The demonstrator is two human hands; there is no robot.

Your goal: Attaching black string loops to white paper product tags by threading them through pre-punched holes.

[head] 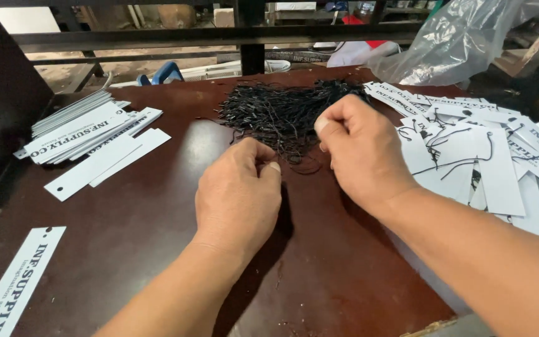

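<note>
A tangled heap of thin black strings (282, 112) lies at the middle back of a dark brown table (126, 237). My left hand (238, 196) rests just in front of the heap, thumb and fingers pinched at its near edge. My right hand (360, 150) is at the heap's right side, fingers curled and pinching among the strings. Whether either hand has a single string separated out is too fine to see.
A stack of long white paper tags (85, 134) with printed text lies at the left. Several white tags with black strings attached (488, 156) spread on the right. One tag (17, 284) lies near the front left. A clear plastic bag (463, 40) and a metal rail (219, 37) stand behind.
</note>
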